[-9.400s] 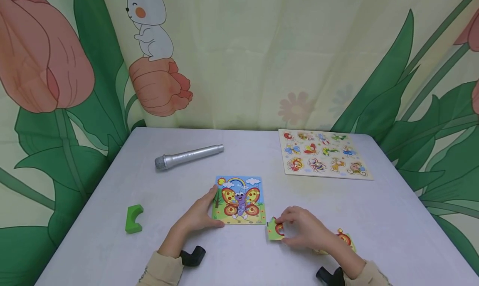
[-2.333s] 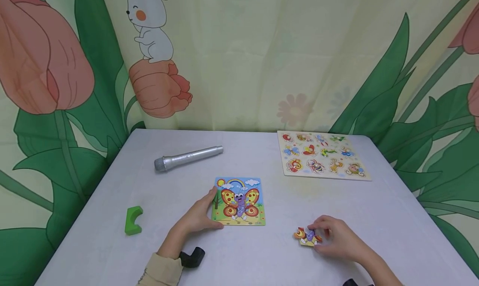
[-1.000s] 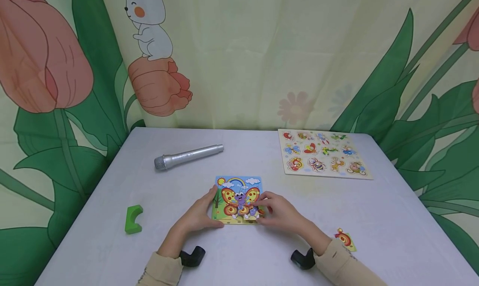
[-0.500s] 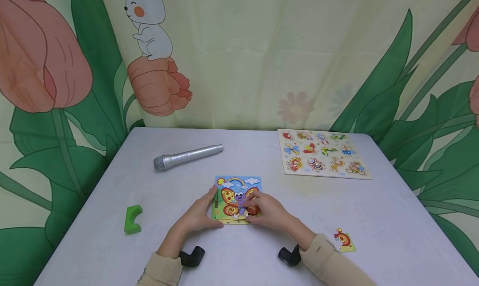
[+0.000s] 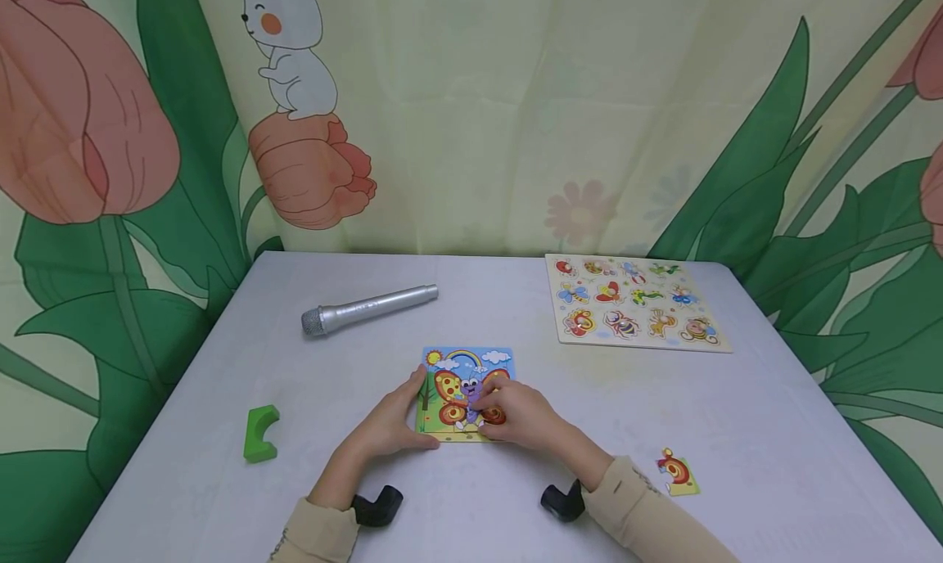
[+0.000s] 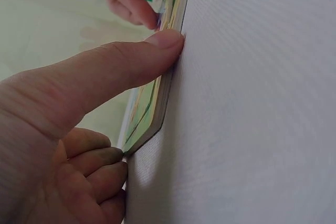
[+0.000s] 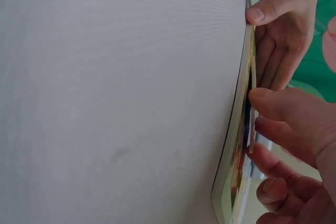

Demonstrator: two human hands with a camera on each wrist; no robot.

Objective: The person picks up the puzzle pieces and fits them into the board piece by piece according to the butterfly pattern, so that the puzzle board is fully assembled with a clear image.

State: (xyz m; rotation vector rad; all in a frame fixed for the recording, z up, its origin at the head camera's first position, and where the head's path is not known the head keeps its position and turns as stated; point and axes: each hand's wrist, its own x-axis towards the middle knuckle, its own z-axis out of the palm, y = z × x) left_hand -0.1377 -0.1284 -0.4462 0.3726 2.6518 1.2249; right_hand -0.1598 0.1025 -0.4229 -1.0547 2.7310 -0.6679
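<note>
A square butterfly jigsaw board (image 5: pixel 471 355) lies flat near the table's middle. My left hand (image 5: pixel 390 422) grips its near left corner, the thumb on the near edge and the fingers along the left side. Over the lower middle of the picture, my right hand (image 5: pixel 521 416) pinches a thin puzzle piece (image 7: pixel 253 72) between thumb and fingers. The right wrist view shows that piece edge-on, close above the board; whether it lies flush cannot be told. Part of the butterfly's right side is hidden by the right hand. A loose puzzle piece (image 5: pixel 678 475) with a red-orange ring lies to the right.
A silver microphone (image 5: pixel 370 309) lies behind the board on the white-covered table (image 5: pixel 177 497). A larger board with insect pictures (image 5: pixel 639 304) sits at the back right. On the left is a green curved block (image 5: pixel 261 434). A printed curtain (image 5: pixel 457 137) hangs behind the table.
My right hand has picked up a puzzle piece from the table's right and carried it left onto the board's lower middle. Lately it has shifted slightly left. The left hand has stayed put.
</note>
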